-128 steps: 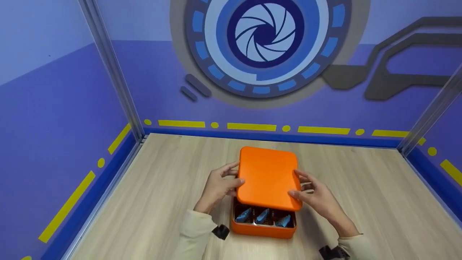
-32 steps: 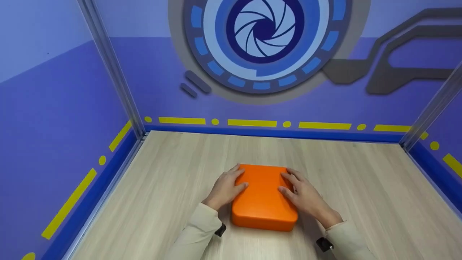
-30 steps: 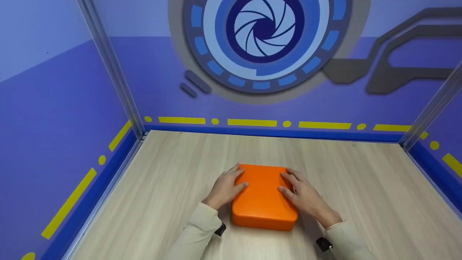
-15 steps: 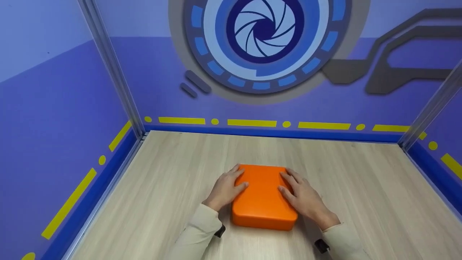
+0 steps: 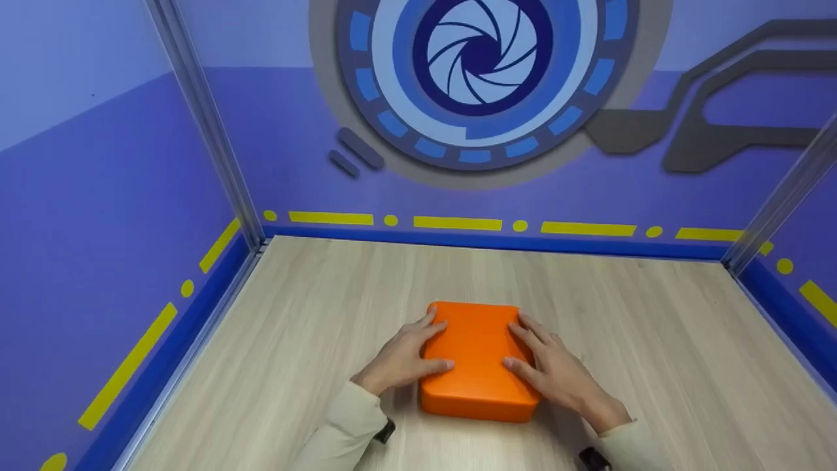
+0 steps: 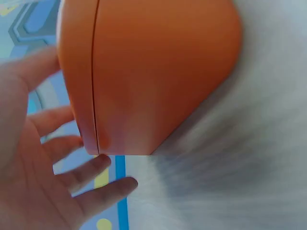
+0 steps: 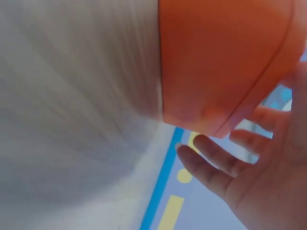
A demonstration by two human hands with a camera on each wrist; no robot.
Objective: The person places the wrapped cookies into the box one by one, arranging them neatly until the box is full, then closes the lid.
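Note:
An orange lidded box (image 5: 474, 353) rests on the wooden table, its lid on and its inside hidden. Along its left edge my left hand (image 5: 402, 356) rests with spread, mostly straight fingers, thumb lying on the lid. My right hand (image 5: 556, 369) mirrors it on the right edge, thumb also on top. In the left wrist view a thin seam runs between the lid (image 6: 76, 72) and the base (image 6: 144, 72); the left hand's lower fingers (image 6: 108, 196) reach past the corner, off the box. Likewise in the right wrist view, some fingers of the right hand (image 7: 268, 167) hang free beside the box.
The light wooden table (image 5: 314, 307) spreads around the box. A purple-blue back wall (image 5: 274, 144) with a painted round emblem closes off the far side, and side walls with metal corner posts (image 5: 209, 131) stand left and right.
Several seconds ago both hands held the lid above the box, with blue-wrapped items showing inside; the lid is now on. In the last half second the hands have slid slightly toward the near side.

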